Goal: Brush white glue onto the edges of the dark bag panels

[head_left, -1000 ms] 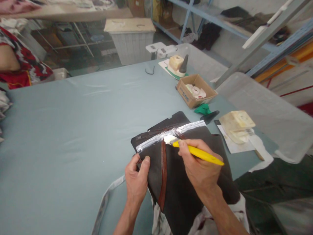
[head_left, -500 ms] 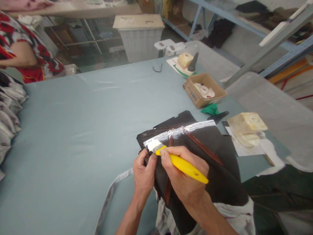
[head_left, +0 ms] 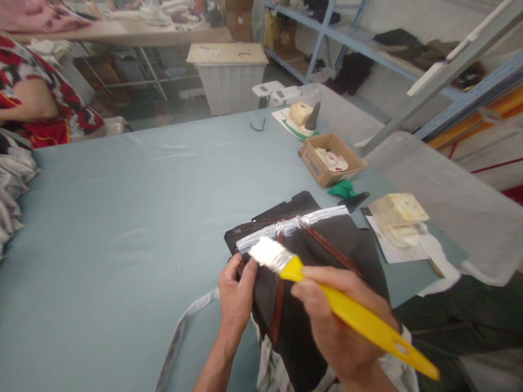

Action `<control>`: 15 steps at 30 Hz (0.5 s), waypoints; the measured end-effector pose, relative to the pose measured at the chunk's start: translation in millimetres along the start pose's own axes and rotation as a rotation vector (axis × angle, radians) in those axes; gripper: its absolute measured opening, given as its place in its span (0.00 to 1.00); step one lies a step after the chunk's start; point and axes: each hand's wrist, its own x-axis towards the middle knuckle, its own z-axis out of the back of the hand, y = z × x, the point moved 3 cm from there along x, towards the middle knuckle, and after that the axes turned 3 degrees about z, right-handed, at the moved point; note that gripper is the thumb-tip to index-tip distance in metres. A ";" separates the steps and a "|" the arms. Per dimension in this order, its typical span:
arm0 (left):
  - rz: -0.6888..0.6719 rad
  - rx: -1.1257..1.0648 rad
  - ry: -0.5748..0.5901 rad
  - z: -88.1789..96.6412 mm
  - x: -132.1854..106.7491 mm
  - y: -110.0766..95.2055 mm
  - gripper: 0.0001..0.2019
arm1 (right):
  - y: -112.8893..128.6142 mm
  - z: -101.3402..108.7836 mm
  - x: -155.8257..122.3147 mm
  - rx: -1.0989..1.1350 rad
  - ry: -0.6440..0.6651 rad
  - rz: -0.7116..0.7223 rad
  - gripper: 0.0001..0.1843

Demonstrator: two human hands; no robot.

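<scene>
A paintbrush (head_left: 359,316) with a yellow handle is gripped in my right hand (head_left: 347,321). Its bristles, loaded with white paste, appear above the dark fabric piece (head_left: 322,256); whether they touch it I cannot tell. Along the upper edge of that fabric runs a wet white strip (head_left: 292,226), crossed by brown bands. My left hand (head_left: 237,291) pinches the fabric's left edge between thumb and fingers, just below the strip's end. A grey strap (head_left: 180,326) trails from near this hand down the table.
Beyond the fabric stand a cardboard box (head_left: 330,158), a green cloth (head_left: 342,189) and a yellowish block (head_left: 398,215) beside a fork. Grey fabric (head_left: 16,185) is heaped at the table's left. Another person (head_left: 41,98) sits at far left.
My right hand has drawn the paintbrush back, rightward and up from the strip, so it looks larger. My left hand keeps its hold on the fabric edge. The view has shifted slightly.
</scene>
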 end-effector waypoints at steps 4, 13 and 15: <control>0.010 0.096 0.018 4.4 -0.1 -1.9 0.21 | -63.7 63.5 13.5 -0.110 -0.352 -0.129 0.10; -0.028 0.340 -0.247 2.0 -4.8 -23.2 0.38 | -189.0 87.4 -8.0 -0.035 -0.013 -0.275 0.17; -0.132 0.470 -0.400 -0.3 -23.5 -38.4 0.40 | -191.8 86.2 -10.6 -0.017 0.017 -0.269 0.16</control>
